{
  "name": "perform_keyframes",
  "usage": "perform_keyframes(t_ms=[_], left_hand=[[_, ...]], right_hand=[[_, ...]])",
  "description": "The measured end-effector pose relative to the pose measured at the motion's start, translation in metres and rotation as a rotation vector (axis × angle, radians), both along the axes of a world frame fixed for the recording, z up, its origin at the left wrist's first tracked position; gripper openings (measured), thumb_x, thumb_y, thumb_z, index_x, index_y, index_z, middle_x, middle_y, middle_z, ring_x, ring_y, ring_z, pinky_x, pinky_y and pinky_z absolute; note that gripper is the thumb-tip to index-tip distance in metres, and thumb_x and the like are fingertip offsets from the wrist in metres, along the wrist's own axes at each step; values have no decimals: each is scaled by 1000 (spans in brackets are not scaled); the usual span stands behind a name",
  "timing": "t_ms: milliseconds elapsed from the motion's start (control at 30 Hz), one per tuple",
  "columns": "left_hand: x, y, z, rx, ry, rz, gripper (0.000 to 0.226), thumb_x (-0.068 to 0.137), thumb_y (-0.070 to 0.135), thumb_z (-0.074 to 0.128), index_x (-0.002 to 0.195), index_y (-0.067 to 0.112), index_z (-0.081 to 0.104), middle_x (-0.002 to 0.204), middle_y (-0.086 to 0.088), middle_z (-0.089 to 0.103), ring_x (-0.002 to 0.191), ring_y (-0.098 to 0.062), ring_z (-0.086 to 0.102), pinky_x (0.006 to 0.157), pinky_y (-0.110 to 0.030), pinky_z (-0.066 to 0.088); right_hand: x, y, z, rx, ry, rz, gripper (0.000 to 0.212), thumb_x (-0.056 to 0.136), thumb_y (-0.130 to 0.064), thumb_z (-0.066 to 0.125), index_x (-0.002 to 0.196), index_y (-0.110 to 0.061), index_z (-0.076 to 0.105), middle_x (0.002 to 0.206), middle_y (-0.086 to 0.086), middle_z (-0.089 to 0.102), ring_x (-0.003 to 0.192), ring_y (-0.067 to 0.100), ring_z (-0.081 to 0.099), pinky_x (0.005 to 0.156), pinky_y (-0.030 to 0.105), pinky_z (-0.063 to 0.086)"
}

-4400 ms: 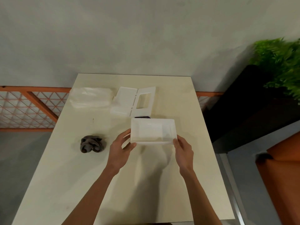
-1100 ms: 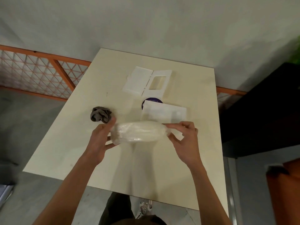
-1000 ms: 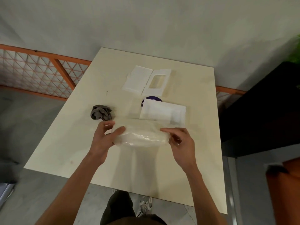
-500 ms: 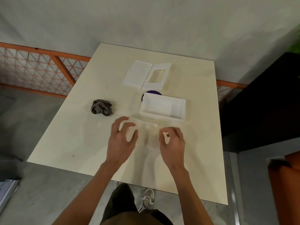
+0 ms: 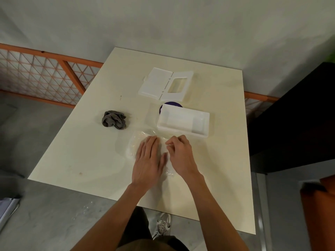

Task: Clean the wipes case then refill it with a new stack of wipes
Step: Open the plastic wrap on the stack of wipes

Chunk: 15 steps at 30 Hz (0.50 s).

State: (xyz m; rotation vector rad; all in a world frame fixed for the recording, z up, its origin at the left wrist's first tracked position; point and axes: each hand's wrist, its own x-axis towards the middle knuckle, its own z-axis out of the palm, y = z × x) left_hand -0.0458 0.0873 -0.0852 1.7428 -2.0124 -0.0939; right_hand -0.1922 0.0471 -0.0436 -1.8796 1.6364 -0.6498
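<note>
Mostly under 2 hands [image 5: 149, 161] [image 5: 181, 156] — wipes pack [image 5: 134, 147]

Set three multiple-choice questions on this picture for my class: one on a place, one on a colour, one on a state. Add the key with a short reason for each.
1. Where does the grey cloth lie relative to the case base?
A. Inside it
B. On the table, to its left
C. On top of it

2. What colour is the round thing that shows behind the case base?
A. Purple
B. Red
C. Green

3. How does the left hand meet the wipes pack?
A. It lies flat on it, fingers straight
B. It is a closed fist held above it
C. It is off the table

Key:
1 B, the cloth sits on bare tabletop, apart from the base.
2 A, a dark purple arc shows at the base's far edge.
3 A, the palm and straight fingers rest on the clear wrap.
</note>
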Motion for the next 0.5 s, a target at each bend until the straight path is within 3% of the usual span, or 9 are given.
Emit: perform_keyframes(t_ms=[67, 233, 333, 500], left_hand=[[0, 1, -1, 4, -14, 4, 60, 111, 38, 46, 154, -3, 43, 161, -17, 42, 157, -28, 31, 128, -48, 26], [1, 0, -5, 16, -22, 18, 62, 111, 39, 47, 156, -2, 40, 163, -16, 40, 158, -27, 28, 128, -48, 25], [-1, 1, -6, 11, -5, 28, 62, 111, 40, 46, 157, -1, 39, 164, -15, 39, 159, -25, 27, 129, -48, 25], [0, 0, -7, 11, -18, 24, 61, 110, 38, 44, 156, 0, 40, 164, -14, 40, 158, -26, 27, 129, -48, 24]], right_hand=[[-1, -2, 3, 44, -2, -12, 15, 102, -4, 56, 102, -16, 65, 109, 0, 50, 100, 22, 56, 91, 38, 54], [2, -3, 12, 107, 102, 38, 30, 101, 2, 51, 124, -15, 61, 122, 3, 51, 115, 23, 52, 90, 25, 39], [2, -4, 13, 141, 111, 21, 31, 100, 2, 52, 126, -13, 59, 122, 6, 53, 117, 26, 50, 89, 28, 40], [13, -5, 18, 178, 124, -49, 20, 96, 0, 53, 114, -8, 57, 117, 11, 53, 108, 30, 53, 90, 34, 45]])
